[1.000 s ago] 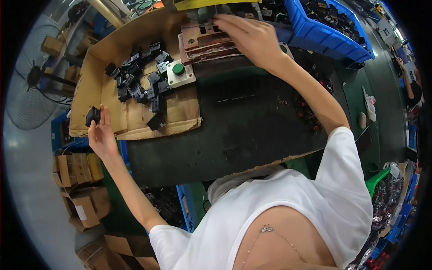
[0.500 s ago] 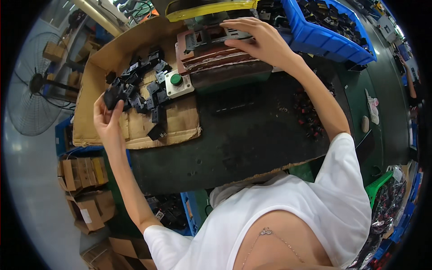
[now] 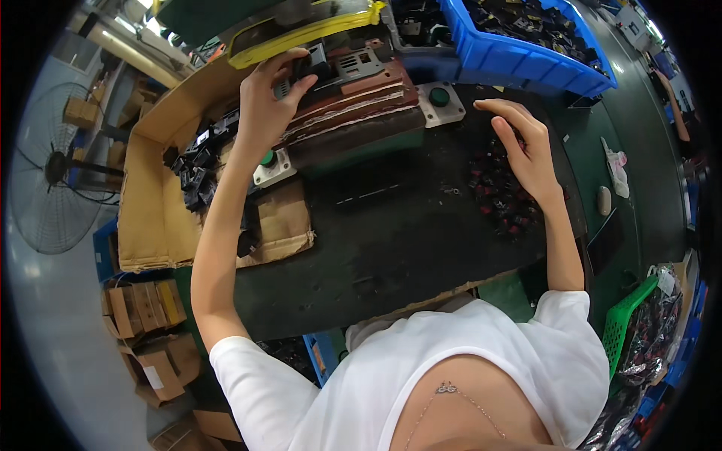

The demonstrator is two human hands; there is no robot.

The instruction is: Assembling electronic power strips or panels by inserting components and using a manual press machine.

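In left grip (image 3: pixel 269 101): black part (image 3: pixel 318 66), pinched narrowly between thumb and fingers, at left end of brown layered fixture (image 3: pixel 350 111), beside grey slotted plate (image 3: pixel 359 65). Seating of part: cannot tell. At right grip (image 3: pixel 532 154): thumb and fingers loosely parted, near small red-and-black pieces (image 3: pixel 505 218). On dark desk (image 3: pixel 376 259): cardboard tray (image 3: pixel 156 214) of black parts at left, blue bin (image 3: pixel 515 64) at upper right. Beyond, far left: large fan (image 3: pixel 56 167).
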